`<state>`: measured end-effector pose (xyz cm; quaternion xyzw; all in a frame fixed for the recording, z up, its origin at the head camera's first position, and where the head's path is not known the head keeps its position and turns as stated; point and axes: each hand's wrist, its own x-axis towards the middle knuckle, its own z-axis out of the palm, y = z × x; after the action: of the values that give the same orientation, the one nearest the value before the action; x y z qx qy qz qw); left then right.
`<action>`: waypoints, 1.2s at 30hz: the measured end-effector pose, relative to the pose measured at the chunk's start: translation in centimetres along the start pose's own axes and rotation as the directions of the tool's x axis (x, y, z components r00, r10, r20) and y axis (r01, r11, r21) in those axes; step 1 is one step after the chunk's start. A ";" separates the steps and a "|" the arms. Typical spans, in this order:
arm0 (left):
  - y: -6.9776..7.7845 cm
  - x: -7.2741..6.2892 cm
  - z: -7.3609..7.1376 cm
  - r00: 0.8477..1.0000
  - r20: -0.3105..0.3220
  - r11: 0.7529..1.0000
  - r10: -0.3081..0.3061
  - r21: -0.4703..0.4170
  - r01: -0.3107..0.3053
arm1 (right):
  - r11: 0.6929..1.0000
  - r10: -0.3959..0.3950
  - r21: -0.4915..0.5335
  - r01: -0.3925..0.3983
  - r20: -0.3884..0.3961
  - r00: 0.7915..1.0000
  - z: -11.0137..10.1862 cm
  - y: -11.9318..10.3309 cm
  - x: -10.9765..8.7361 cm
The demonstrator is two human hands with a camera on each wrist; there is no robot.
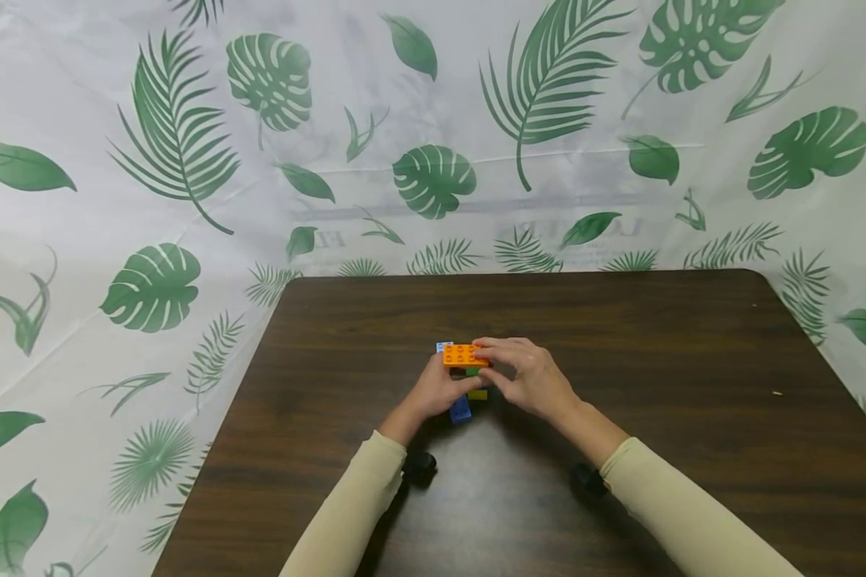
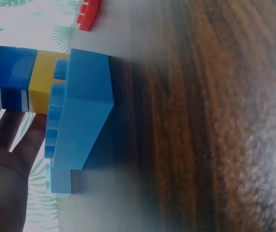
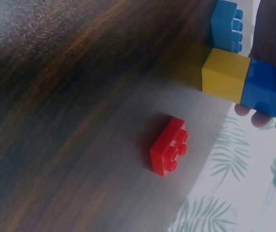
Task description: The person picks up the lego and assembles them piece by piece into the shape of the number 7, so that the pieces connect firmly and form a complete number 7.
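The head view looks forward and down from above, taking in most of the brown tabletop (image 1: 693,344) and the leaf-print backdrop (image 1: 476,88) beyond. Both wrist views look across the tabletop from close up, tipped sideways, and share the yellow brick (image 2: 40,87) and a red brick (image 3: 163,145).

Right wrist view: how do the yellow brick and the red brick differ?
Placement: the yellow brick is in a stack, joined to the blue brick; the red brick sits alone on the table.
Studs: the red brick's are bare and visible; none show on the yellow brick here.
Shape: the yellow brick looks chunky, the red brick flatter.
Shared: both are single-coloured toy building bricks.
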<state>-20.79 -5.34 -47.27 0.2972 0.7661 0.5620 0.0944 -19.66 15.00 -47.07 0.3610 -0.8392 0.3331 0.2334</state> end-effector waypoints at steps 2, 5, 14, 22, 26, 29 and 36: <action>0.0 0.0 0.0 1.000 0.003 1.000 0.002 -0.005 -0.002 | 1.000 0.006 0.000 -0.006 0.002 1.000 0.0 0.0 -0.1; -0.2 0.0 0.1 1.000 0.004 1.000 0.007 -0.007 -0.007 | 1.000 0.012 0.006 -0.012 0.003 1.000 0.0 -0.1 -0.2; -0.2 -0.1 0.2 1.000 0.002 1.000 -0.007 -0.003 0.007 | 1.000 0.007 0.000 -0.007 0.015 1.000 -0.2 -0.3 -0.2; -0.2 -0.1 0.4 1.000 0.006 1.000 -0.010 -0.007 0.010 | 1.000 0.017 0.019 -0.018 0.055 0.998 -0.1 -0.3 -0.3; -2.1 0.3 0.7 1.000 -0.025 1.000 0.012 0.008 -0.012 | 0.999 0.019 0.031 -0.021 0.053 0.998 0.0 -0.3 -0.3; -3.7 0.7 0.9 0.998 -0.051 0.999 0.025 0.025 -0.023 | 0.999 0.015 0.039 -0.017 0.050 0.999 0.1 -0.3 -0.2; -4.0 0.4 0.8 0.997 -0.078 0.998 -0.003 0.061 0.008 | 0.999 0.044 0.016 -0.045 0.085 0.995 -0.1 -0.4 -0.3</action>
<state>-22.16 -5.22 -51.09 0.2757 0.7869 0.5491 0.0569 -19.19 15.02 -47.04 0.3581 -0.8532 0.3299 0.1869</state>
